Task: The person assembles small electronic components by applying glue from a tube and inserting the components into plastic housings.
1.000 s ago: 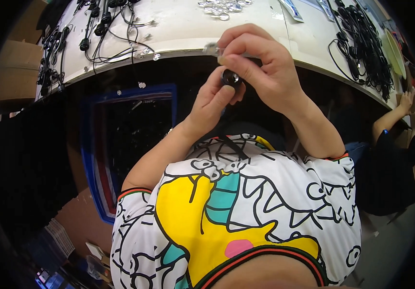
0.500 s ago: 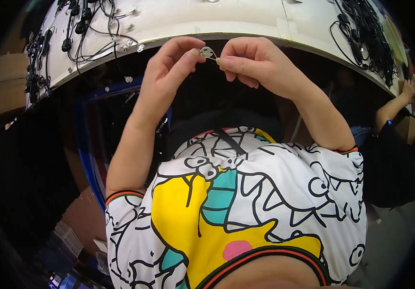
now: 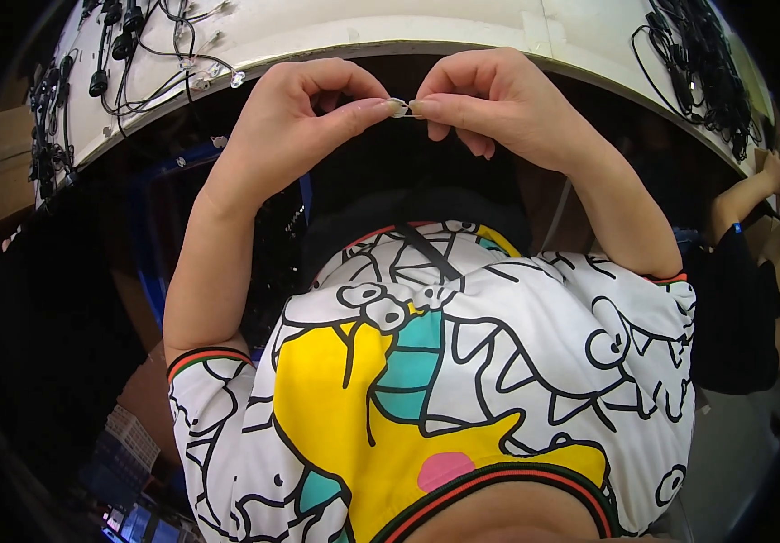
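Observation:
In front of the table edge, my left hand [image 3: 295, 127] pinches a small pale disc-like piece [image 3: 398, 108] between thumb and forefinger. Its kind is hard to tell, as the fingertips cover most of it. Level with it, my right hand [image 3: 512, 109] has thumb and forefinger closed on a thin pale wire [image 3: 411, 114] that runs to the piece. Only a narrow gap parts the two hands. The lower fingers of my right hand curl loosely below the grip.
A white table [image 3: 408, 23] curves across the far side. Black cables with connectors [image 3: 123, 45] lie at its left, some ends over the edge. A black cable bundle [image 3: 693, 77] lies at the right. Beyond it, another person's arm [image 3: 743, 199] reaches to the table.
My hands have drawn closer together, with my left hand turning inward over the piece. The disc's face showed earlier and is now mostly covered.

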A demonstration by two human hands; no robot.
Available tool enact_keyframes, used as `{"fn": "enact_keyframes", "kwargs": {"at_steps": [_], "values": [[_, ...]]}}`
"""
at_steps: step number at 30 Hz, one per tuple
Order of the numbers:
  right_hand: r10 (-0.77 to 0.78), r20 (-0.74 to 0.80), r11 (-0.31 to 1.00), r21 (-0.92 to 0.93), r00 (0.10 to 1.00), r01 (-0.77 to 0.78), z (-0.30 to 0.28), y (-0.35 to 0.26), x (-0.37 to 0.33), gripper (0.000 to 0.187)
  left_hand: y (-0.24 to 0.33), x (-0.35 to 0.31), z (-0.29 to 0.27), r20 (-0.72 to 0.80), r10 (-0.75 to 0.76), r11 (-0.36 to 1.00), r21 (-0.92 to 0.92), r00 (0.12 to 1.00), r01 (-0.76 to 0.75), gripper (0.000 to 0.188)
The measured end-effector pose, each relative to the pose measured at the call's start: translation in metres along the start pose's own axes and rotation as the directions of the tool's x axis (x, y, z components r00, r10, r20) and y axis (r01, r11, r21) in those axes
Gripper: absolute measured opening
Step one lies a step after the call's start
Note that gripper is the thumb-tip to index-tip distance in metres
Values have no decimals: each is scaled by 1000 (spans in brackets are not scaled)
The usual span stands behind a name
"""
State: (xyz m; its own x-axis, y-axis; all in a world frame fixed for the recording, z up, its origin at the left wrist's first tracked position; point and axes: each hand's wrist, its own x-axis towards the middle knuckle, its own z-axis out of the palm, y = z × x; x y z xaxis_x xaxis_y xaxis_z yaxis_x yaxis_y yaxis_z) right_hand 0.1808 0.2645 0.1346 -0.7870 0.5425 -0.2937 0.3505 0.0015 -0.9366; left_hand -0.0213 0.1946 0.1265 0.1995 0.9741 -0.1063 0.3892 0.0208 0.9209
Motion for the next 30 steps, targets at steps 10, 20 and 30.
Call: {"fn": "enact_keyframes", "kwargs": {"at_steps": [10,20,30], "values": [[73,61,988,134,995,-81,-7,5,4,18,-15,7,10,89,-133,904,-397,987,157,11],[-6,-161,906,417,987,74,11,24,7,20,-27,9,39,-15,-208,495,-864,978,92,15],[-349,-333,934,-43,876,356,12,31,6,12,-18,8,32,-186,-96,754,-655,978,-51,17]]}}
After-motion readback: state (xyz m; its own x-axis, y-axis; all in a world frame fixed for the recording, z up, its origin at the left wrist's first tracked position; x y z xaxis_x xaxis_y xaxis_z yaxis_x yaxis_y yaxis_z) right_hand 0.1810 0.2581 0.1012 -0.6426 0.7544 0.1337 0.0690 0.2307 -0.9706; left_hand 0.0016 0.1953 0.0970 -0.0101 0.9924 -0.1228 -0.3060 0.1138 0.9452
